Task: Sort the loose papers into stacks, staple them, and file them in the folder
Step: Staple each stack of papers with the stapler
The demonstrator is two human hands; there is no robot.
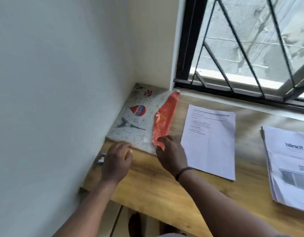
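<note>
The glossy plastic folder (137, 120) lies flat in the wooden tabletop (156, 185) corner, long axis toward the wall. The right hand (171, 154) apparently pinches its orange flap (165, 117); the left hand (117, 161), fingers loosely curled, rests at its near edge.

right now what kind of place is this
Probably a home or small-office desk corner: a wooden desk top set against a plain pale wall, beside a black-barred window, with white printed paper stacks and a patterned plastic folder with a red flap on it.
</note>
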